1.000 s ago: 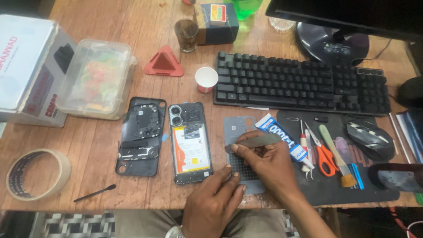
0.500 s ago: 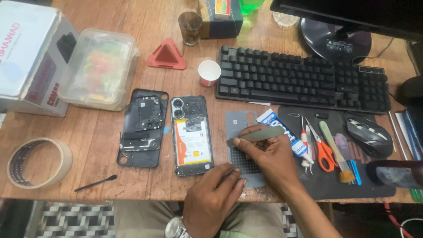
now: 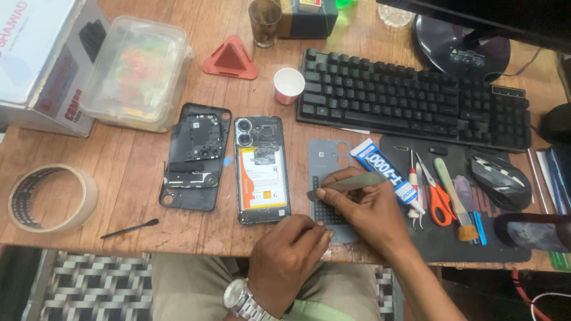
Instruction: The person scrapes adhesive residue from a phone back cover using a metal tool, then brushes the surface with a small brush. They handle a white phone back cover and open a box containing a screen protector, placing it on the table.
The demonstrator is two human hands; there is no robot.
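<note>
My right hand [image 3: 370,208] grips a flat grey metal tool [image 3: 351,183] and presses its tip on a grey phone back cover [image 3: 326,157] that lies flat on the wooden table. My left hand [image 3: 288,255], with a metal wristwatch, rests its fingertips on the near end of that cover, holding it down. Left of the cover lies an opened phone [image 3: 260,169] with its orange battery showing. Further left is a black inner frame piece [image 3: 194,156].
A glue tube [image 3: 383,169], orange scissors [image 3: 439,199], a brush [image 3: 455,199] and a mouse [image 3: 501,181] lie on a black mat at right. A black keyboard [image 3: 416,101], paper cup [image 3: 289,84], red triangular stand [image 3: 231,58], plastic box [image 3: 138,71], tape roll [image 3: 50,197] and black spudger [image 3: 129,228] surround.
The view has shifted slightly, so everything sits lower in frame. My right hand keeps the tool on the cover, its tip moved a little; my left hand stays on the cover's near end.
</note>
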